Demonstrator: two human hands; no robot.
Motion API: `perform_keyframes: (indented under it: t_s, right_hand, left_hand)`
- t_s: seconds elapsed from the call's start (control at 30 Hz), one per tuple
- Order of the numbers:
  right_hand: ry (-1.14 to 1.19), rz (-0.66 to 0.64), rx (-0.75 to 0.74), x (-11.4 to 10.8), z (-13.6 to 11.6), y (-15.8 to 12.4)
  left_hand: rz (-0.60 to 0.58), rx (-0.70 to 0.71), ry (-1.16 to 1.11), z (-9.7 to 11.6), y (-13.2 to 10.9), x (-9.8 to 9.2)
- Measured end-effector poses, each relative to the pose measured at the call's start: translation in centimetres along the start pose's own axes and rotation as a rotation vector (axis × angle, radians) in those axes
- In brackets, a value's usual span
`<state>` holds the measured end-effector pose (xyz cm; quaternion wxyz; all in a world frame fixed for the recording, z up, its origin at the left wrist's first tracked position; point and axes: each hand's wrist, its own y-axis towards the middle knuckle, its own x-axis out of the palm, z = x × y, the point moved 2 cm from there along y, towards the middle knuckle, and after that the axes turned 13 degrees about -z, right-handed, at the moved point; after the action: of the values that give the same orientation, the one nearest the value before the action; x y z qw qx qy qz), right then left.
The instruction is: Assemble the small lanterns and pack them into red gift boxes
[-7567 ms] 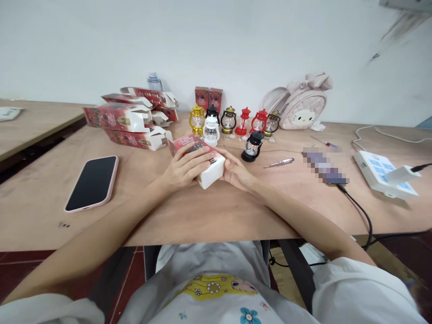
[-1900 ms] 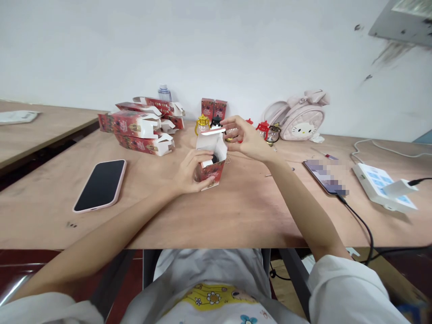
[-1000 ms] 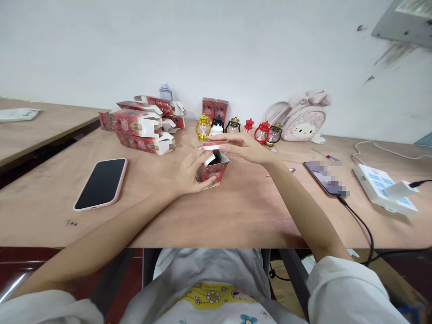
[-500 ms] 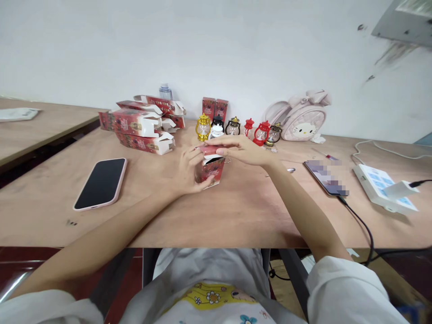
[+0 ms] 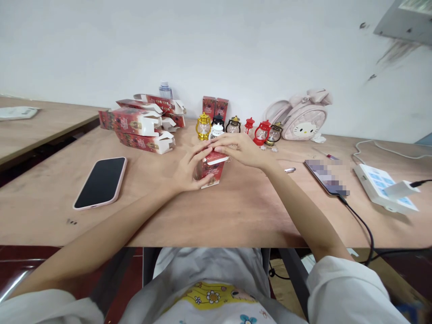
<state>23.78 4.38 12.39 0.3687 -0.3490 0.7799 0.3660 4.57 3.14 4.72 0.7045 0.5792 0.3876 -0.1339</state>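
Observation:
A small red carton (image 5: 212, 170) stands upright on the wooden table (image 5: 236, 207). My left hand (image 5: 189, 170) wraps round its left side and holds it. My right hand (image 5: 240, 149) lies over the top of the carton, fingers stretched flat on the lid flap. Just behind the carton stands a row of toy lanterns: a gold lantern (image 5: 203, 126), a white lantern (image 5: 216, 130), a black-and-gold lantern (image 5: 232, 125) and red lanterns (image 5: 260, 133).
Open red cartons (image 5: 138, 123) lie stacked at the back left. A black phone (image 5: 101, 182) lies left of my hands. On the right are another phone (image 5: 326, 176) with a cable, a white power strip (image 5: 383, 184), a screwdriver (image 5: 290, 170) and a pink bag (image 5: 299, 118).
The carton was lying under both hands, then stood upright with its lid open. My right hand has pressed the lid flap down onto the top. My left hand kept its hold.

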Motion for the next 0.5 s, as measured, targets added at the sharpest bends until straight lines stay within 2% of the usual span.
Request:
perform_keyframes:
  t_s: [0.17, 0.5]
  right_hand:
    - [0.005, -0.075, 0.015, -0.1, -0.2, -0.2]
    - [-0.164, -0.044, 0.058, -0.6, -1.5, -0.4]
  left_hand:
    - [-0.018, -0.005, -0.044, 0.1, 0.1, -0.1]
    - [-0.024, 0.004, -0.164, 0.1, 0.1, 0.1]
